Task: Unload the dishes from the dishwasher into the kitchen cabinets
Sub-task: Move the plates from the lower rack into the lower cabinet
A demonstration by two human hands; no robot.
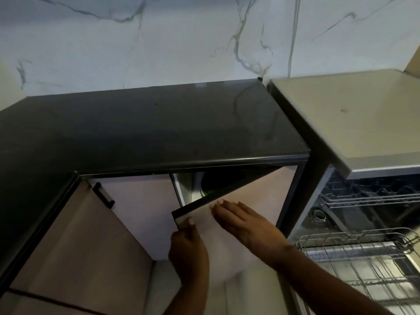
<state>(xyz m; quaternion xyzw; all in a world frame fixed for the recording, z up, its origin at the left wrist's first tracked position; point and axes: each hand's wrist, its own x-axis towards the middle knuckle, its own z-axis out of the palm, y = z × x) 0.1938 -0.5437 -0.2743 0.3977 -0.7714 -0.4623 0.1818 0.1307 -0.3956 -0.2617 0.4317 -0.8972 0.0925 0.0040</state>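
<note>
A beige cabinet door (256, 189) under the dark countertop (145, 130) stands partly ajar. My left hand (187, 244) grips its free corner edge, thumb on the front. My right hand (245, 221) lies flat on the door's face, fingers spread, holding nothing. Through the gap a dark round dish with a green rim (209, 188) shows inside the cabinet. The dishwasher (322, 208) stands open at the right, its lower wire rack (354, 248) pulled out; I see no dishes in the visible part.
A second beige door with a black bar handle (103, 195) is at the left, in the corner of the L-shaped counter. The dishwasher's grey top (350, 119) sits beside the counter. A marble wall (181, 42) rises behind.
</note>
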